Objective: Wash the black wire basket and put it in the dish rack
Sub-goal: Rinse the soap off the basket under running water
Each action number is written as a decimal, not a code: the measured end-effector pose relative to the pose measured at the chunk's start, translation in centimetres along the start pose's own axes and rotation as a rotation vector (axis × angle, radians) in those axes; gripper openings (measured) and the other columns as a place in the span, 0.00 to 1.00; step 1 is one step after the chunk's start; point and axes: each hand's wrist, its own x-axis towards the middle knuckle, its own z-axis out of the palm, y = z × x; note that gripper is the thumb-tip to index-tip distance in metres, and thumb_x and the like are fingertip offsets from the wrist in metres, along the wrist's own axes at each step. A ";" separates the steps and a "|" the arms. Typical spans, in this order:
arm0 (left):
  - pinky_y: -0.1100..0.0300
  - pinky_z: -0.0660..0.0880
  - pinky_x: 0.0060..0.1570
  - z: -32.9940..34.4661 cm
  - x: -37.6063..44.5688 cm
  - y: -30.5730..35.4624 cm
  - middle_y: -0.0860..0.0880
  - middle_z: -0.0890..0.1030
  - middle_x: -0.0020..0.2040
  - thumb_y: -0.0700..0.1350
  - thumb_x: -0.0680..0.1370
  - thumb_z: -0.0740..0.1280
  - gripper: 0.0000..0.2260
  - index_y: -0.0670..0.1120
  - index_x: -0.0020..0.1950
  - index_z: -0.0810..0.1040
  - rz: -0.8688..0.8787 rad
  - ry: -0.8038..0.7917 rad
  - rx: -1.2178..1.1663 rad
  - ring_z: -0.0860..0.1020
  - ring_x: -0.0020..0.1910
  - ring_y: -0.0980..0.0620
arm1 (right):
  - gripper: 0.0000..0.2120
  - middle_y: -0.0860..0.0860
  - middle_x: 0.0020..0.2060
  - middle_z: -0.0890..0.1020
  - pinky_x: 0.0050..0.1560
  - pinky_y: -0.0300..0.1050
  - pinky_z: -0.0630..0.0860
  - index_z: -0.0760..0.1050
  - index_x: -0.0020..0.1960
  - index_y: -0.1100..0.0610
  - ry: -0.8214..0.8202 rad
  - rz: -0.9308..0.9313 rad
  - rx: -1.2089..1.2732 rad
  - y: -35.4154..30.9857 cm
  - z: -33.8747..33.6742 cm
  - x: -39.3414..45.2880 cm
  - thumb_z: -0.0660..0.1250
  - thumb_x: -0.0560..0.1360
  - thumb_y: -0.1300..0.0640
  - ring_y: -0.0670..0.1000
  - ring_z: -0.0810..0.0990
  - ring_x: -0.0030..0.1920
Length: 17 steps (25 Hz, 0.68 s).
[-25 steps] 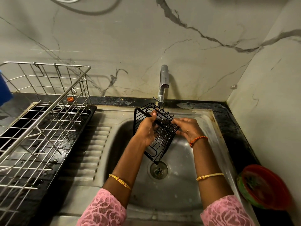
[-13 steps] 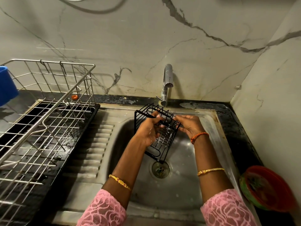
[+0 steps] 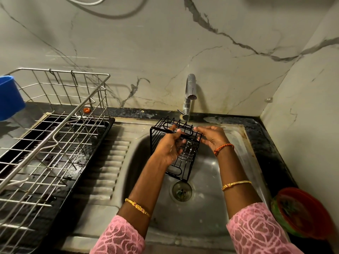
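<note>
The black wire basket (image 3: 185,162) hangs tilted over the steel sink (image 3: 205,213), right under the tap (image 3: 190,92), from which a thin stream of water runs. My left hand (image 3: 169,145) grips the basket's upper rim, fingers curled over the wires. My right hand (image 3: 211,136) is at the basket's right upper edge, fingers stretched along the rim and touching it. The steel dish rack (image 3: 55,129) stands on a black drip tray to the left of the sink.
A blue cup (image 3: 9,97) sits at the far left beside the rack. A red and green lidded bowl (image 3: 302,215) rests on the dark counter at the right. The drain (image 3: 182,191) lies below the basket. Marble walls close in behind and to the right.
The basket has been turned and lifted slightly towards the tap, its top rim now level. Both hands shifted up along the rim.
</note>
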 end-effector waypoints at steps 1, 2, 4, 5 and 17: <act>0.58 0.66 0.39 0.0 0.0 0.0 0.52 0.80 0.46 0.43 0.81 0.60 0.17 0.56 0.68 0.69 0.003 0.004 -0.001 0.75 0.39 0.55 | 0.12 0.53 0.42 0.79 0.58 0.53 0.76 0.71 0.38 0.56 0.000 0.000 0.014 0.0 0.1 0.1 0.74 0.67 0.65 0.52 0.78 0.51; 0.58 0.66 0.39 0.0 0.0 0.0 0.52 0.80 0.47 0.43 0.81 0.60 0.17 0.57 0.68 0.69 0.005 0.008 0.001 0.75 0.39 0.55 | 0.12 0.54 0.43 0.79 0.57 0.53 0.76 0.71 0.38 0.55 0.002 0.001 0.020 0.0 0.2 0.2 0.74 0.67 0.66 0.52 0.78 0.51; 0.58 0.66 0.39 -0.1 0.1 -0.1 0.52 0.80 0.47 0.44 0.81 0.60 0.17 0.57 0.69 0.69 0.005 0.018 0.004 0.75 0.40 0.55 | 0.13 0.56 0.46 0.79 0.58 0.54 0.76 0.71 0.39 0.55 0.005 0.003 0.022 0.0 0.2 0.3 0.74 0.66 0.65 0.52 0.78 0.51; 0.58 0.66 0.39 -0.1 0.1 -0.2 0.52 0.80 0.47 0.44 0.81 0.60 0.18 0.57 0.69 0.69 0.006 0.024 0.001 0.75 0.40 0.55 | 0.13 0.56 0.46 0.79 0.59 0.54 0.75 0.71 0.40 0.55 0.005 0.006 0.023 0.0 0.3 0.4 0.74 0.66 0.65 0.51 0.77 0.50; 0.56 0.70 0.45 0.9 0.1 -0.1 0.50 0.78 0.47 0.45 0.81 0.62 0.20 0.58 0.71 0.66 0.031 0.071 0.000 0.76 0.47 0.53 | 0.13 0.50 0.38 0.76 0.34 0.38 0.70 0.69 0.39 0.56 0.006 -0.003 0.026 -1.3 1.1 0.7 0.73 0.68 0.64 0.45 0.74 0.41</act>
